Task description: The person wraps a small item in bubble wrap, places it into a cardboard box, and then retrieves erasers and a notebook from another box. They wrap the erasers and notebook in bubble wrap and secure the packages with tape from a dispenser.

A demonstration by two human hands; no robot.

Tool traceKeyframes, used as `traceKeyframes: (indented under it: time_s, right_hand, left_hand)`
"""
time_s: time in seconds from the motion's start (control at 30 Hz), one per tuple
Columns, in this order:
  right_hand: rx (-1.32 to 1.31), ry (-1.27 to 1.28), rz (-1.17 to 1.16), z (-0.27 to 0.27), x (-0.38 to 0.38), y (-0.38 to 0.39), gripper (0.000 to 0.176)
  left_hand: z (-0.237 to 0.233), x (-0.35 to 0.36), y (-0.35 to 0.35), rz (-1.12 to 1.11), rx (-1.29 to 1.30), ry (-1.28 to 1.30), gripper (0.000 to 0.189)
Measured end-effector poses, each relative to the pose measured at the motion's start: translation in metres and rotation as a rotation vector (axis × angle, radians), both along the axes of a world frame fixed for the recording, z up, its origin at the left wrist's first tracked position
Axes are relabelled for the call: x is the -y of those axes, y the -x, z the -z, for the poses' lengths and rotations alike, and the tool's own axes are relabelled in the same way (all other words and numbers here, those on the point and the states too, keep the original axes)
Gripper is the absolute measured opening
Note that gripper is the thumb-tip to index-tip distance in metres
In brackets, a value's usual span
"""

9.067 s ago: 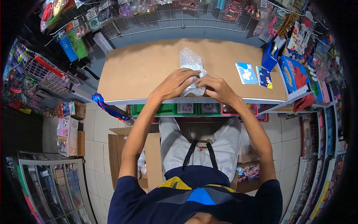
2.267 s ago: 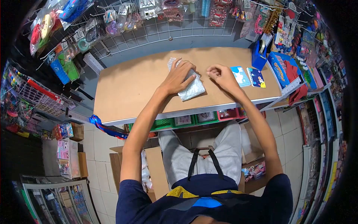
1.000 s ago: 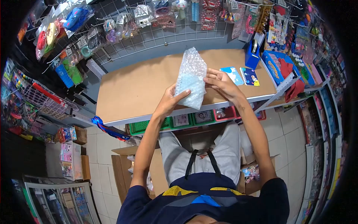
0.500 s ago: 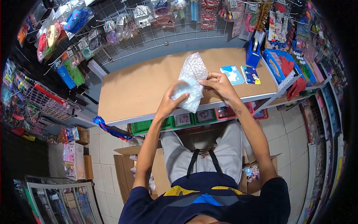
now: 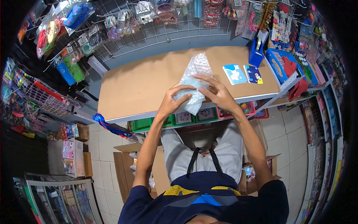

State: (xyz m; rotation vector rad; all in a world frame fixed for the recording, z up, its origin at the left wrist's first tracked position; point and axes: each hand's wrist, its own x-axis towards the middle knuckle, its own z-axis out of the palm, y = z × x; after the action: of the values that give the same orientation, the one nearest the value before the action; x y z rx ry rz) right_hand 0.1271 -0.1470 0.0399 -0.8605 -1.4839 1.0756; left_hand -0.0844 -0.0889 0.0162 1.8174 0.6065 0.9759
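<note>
Small packaged goods are hanging from a wire rack [image 5: 149, 45] above a brown-topped table [image 5: 130, 84], and more stock is crowding the shelves on either side. Someone in a dark T-shirt [image 5: 203, 207] and grey trousers [image 5: 173, 147] is sitting at the table's front edge. Both hands are holding a packet of bubble wrap [image 5: 200, 67] over the middle of that edge, its upper end slanting away over the table and its lower corner pointing toward the person's lap. The left hand [image 5: 171, 100] is grasping its left side, with fingers and thumb curling over the front. The right hand [image 5: 221, 96] is gripping the right side, its thumb pressing near the left hand's fingertips. What the wrap is enclosing is too blurred to tell, though a pale blue tint is showing through. To the right, a light blue notebook [image 5: 235, 74] and a dark blue notebook [image 5: 253, 74] are lying side by side, and a blue tape dispenser [image 5: 256, 58] is standing just behind them. Green baskets [image 5: 141, 124] and a red basket [image 5: 253, 108] are sitting below the tabletop.
</note>
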Motion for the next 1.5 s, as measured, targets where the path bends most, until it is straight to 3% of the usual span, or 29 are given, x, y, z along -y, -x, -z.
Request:
traceKeyframes:
  time_s: [0.07,0.13,0.27,0.33,0.43,0.57,0.63,0.73,0.9,0.97,1.03,1.13,1.27,1.37,1.5]
  right_hand:
    - [0.185,0.219,-0.028,-0.010,-0.004,-0.004,0.040]
    - [0.123,0.113,-0.027,0.008,-0.015,-0.004,0.036]
    - [0.104,0.140,0.017,0.000,-0.002,0.005,0.038]
    - [0.104,-0.082,0.056,0.006,-0.002,0.010,0.040]
    - [0.519,-0.358,0.214,0.010,-0.002,0.007,0.041]
    - [0.746,-0.650,0.181,0.021,-0.015,-0.008,0.040]
    - [0.844,-0.807,0.133,0.016,-0.017,-0.012,0.039]
    - [0.874,-0.782,0.108,0.007,-0.014,-0.011,0.049]
    - [0.617,-0.537,0.160,0.019,-0.009,-0.004,0.063]
    - [0.657,-0.519,0.182,0.018,-0.007,-0.002,0.064]
    - [0.897,-0.648,0.185,0.011,-0.007,-0.002,0.061]
    - [1.038,-0.652,0.232,0.014,-0.005,0.007,0.060]
    - [1.099,-0.678,0.256,0.013,-0.002,0.013,0.060]
    - [1.088,-0.647,0.283,0.017,0.000,0.018,0.060]
    - [1.100,-0.678,0.269,0.017,-0.001,0.017,0.057]
  left_hand:
    - [0.002,0.000,0.000,0.025,-0.033,-0.061,0.023]
    - [0.005,0.000,0.000,0.004,-0.013,-0.047,0.020]
    - [0.009,-0.005,0.003,-0.007,-0.006,-0.039,0.023]
    - [0.014,-0.003,0.001,-0.036,0.116,0.061,0.036]
    - [0.016,-0.003,-0.001,0.010,0.266,0.260,0.056]
    - [0.014,-0.004,-0.003,0.046,0.286,0.335,0.069]
    - [0.015,-0.007,-0.002,0.056,0.270,0.343,0.068]
    - [0.015,-0.004,-0.003,0.040,0.253,0.366,0.068]
    - [0.010,-0.002,-0.005,0.036,0.226,0.370,0.067]
    - [0.011,-0.002,-0.006,0.022,0.202,0.328,0.064]
    - [0.018,-0.007,-0.002,0.043,0.204,0.290,0.065]
    - [0.025,-0.009,0.000,0.057,0.231,0.270,0.062]
    - [0.026,-0.008,-0.002,0.049,0.321,0.309,0.054]
    - [0.021,-0.006,0.005,0.176,0.544,0.584,0.047]
    - [0.025,-0.007,-0.001,0.006,0.376,0.463,0.037]
